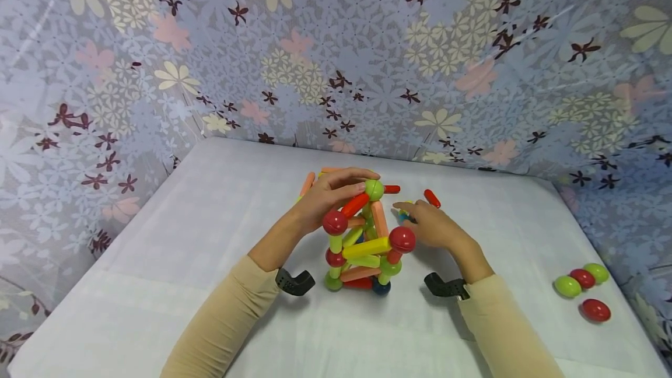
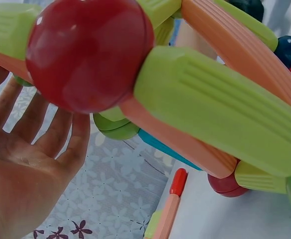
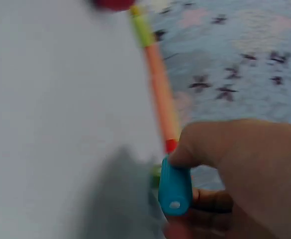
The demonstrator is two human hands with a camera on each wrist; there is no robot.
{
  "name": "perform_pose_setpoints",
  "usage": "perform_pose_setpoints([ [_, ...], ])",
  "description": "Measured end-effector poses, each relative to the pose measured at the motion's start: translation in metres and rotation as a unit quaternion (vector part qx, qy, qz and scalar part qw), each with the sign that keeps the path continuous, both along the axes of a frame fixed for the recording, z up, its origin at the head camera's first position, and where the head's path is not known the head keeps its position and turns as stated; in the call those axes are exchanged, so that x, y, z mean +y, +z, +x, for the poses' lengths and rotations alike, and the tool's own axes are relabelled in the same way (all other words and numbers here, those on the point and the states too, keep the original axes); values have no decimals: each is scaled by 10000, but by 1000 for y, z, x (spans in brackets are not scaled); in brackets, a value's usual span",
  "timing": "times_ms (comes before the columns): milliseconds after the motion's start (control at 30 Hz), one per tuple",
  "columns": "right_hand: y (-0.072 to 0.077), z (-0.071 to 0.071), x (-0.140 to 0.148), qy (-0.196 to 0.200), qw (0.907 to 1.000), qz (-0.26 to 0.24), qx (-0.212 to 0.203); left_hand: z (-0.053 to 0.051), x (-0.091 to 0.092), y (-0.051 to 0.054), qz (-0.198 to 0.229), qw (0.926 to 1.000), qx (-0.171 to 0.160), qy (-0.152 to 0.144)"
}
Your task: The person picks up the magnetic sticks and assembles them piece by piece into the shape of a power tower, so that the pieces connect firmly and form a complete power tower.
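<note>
A tower of magnetic building sticks and balls stands upright on the white table. At its top, the left hand holds the tower by a green ball, with thumb and fingers about it. In the left wrist view, a large red ball and a light green stick partly hide that hand's fingertips. My right hand, to the right of the tower, pinches a teal stick between thumb and fingers. That stick shows a small pale spot on its end.
Loose sticks, among them a red one and an orange one, lie behind the tower. Red and green balls sit at the table's right side, with another red ball nearby. Flowered cloth hangs behind the table.
</note>
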State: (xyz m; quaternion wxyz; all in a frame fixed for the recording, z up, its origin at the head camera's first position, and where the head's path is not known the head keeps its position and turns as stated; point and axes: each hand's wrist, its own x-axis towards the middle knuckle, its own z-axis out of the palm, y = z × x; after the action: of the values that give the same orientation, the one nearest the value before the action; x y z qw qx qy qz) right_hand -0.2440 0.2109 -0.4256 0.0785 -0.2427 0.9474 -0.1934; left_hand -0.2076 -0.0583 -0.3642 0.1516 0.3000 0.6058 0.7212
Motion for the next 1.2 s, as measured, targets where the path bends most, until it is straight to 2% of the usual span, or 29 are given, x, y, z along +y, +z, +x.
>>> perform_pose_setpoints([
  [67, 11, 2, 5, 63, 9980, -606, -156, 0, 0, -1, -12, 10000, -7, 13],
  [167, 27, 7, 10, 96, 9908, -1344, -98, 0, 0, -1, -30, 10000, -15, 36],
  [300, 32, 9, 12, -50, 9904, -1379, -1, 1, 0, -2, 24, 10000, -77, 39],
  [400, 31, 10, 9, -160, 9868, -1584, -286, 1, -1, -4, 58, 9999, -151, 39],
  [467, 37, 16, 3, -197, 9745, -2171, -532, 2, -1, -5, 55, 9998, -186, 51],
  [500, 43, 20, -1, -195, 9643, -2562, -648, 2, -1, -5, 49, 9998, -187, 50],
  [567, 56, 32, -10, -151, 9377, -3368, -844, 2, -1, -4, 46, 9998, -166, 48],
  [633, 69, 44, -18, -54, 9146, -3934, -937, 1, 0, -4, 37, 9999, -138, 59],
  [667, 74, 50, -21, -4, 9067, -4109, -950, 1, 0, -3, 35, 9999, -127, 61],
  [733, 82, 60, -25, 60, 8995, -4271, -916, 1, 1, -3, 20, 9999, -124, 77],
  [867, 91, 71, -27, 105, 9044, -4184, -834, 2, 1, -2, 19, 9998, -189, 94],
  [1000, 96, 78, -29, 220, 9100, -4018, -1004, 3, 2, -2, 37, 9998, -169, 97],
  [1200, 97, 82, -34, 61, 9173, -3858, -986, 3, 2, -2, 35, 9998, -126, 141],
])
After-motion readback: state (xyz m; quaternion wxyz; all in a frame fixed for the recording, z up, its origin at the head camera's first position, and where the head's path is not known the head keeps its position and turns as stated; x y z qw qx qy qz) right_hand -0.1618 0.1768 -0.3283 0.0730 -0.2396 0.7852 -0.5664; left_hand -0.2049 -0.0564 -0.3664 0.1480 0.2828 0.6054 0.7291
